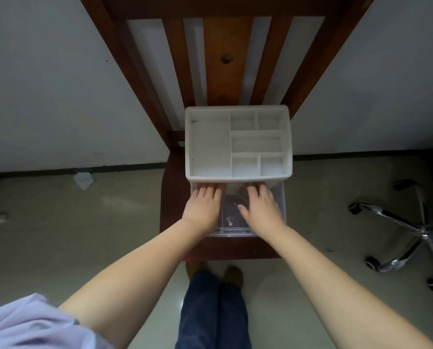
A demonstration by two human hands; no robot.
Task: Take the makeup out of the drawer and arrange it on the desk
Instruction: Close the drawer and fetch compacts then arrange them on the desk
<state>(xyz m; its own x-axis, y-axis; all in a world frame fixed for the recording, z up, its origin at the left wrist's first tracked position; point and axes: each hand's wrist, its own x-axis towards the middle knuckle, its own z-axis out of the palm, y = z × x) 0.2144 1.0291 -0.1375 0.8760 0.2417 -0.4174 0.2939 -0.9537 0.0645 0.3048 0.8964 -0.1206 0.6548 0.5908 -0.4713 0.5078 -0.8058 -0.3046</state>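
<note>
A white organiser (238, 142) with open compartments on top is set on the seat of a dark wooden chair (172, 222), whose slatted back rises on the far side against a pale wall. From the organiser's near face a clear plastic drawer (281, 197) is pulled out toward the near edge of the seat.

Both hands are placed inside the open drawer, palms down. The left hand (205, 207) is laid in the drawer's left part, its fingers (206, 191) stretched out and close together, the tips reaching under the organiser's near rim. The right hand (260, 207) is laid in the drawer's right part, its fingers (253, 192) likewise extended and only slightly spread, with the thumb held out toward the middle. Nothing is seen to be gripped by either hand.

Between the hands, a dark, flat item (233, 210) with a small pale mark is seen through the clear plastic at the drawer's middle; what kind of makeup it is cannot be told.

The chromed base of an office chair (411, 230) with castors is seen on the floor to the right. A crumpled white scrap (84, 180) lies on the floor at the left by the wall. Dark trouser legs (215, 311) and a lilac sleeve (31, 326) are seen at the near edge.
</note>
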